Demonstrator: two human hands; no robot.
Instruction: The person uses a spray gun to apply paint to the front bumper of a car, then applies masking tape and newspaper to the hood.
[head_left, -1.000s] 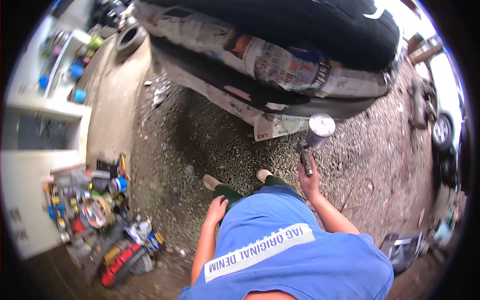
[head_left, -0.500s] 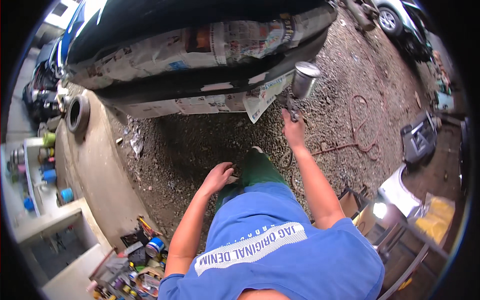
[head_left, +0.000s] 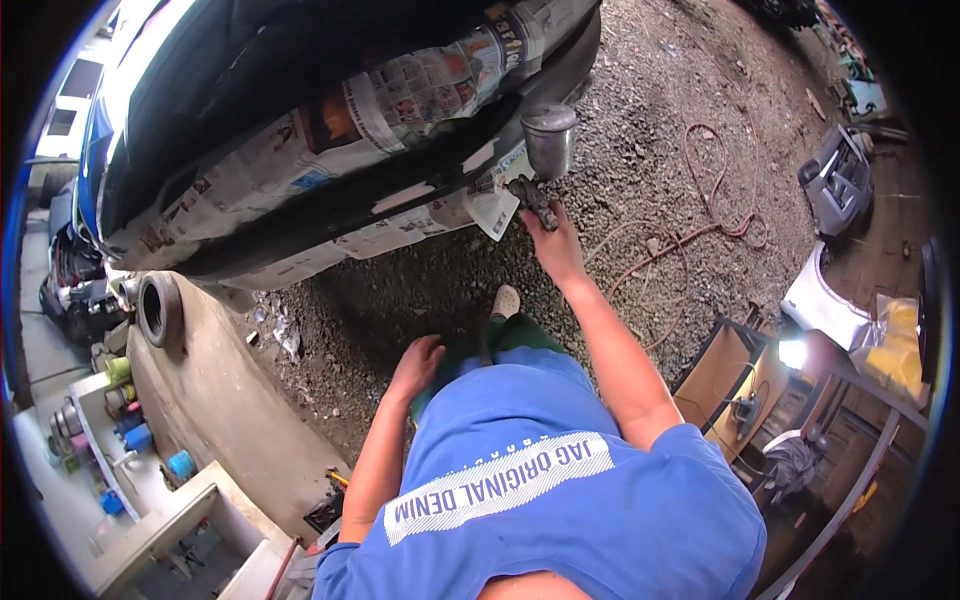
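Note:
My right hand (head_left: 556,246) is closed round the handle of a spray gun (head_left: 532,200) with a silver metal cup (head_left: 550,145) on top. The gun is close to the near right end of a dark car bumper (head_left: 440,165). Newspaper (head_left: 370,115) is spread in a band across the car, with more sheets hanging along the bumper's lower edge. Pale patches (head_left: 403,197) show on the dark strip between them. Low beside my thigh, my left hand (head_left: 415,368) hangs with loosely bent fingers, apparently holding nothing.
A reddish hose (head_left: 715,225) lies looped on the gravel (head_left: 640,130) to the right. At left are a tire (head_left: 160,310) and a concrete ledge (head_left: 215,400). A dark plastic car part (head_left: 835,185), a white panel (head_left: 825,300) and a wooden box (head_left: 715,385) stand at right.
My view has turned, and the car now slants across it. The spray gun in my right hand appears farther left, nearer the bumper's end. My left hand sits slightly lower and farther left.

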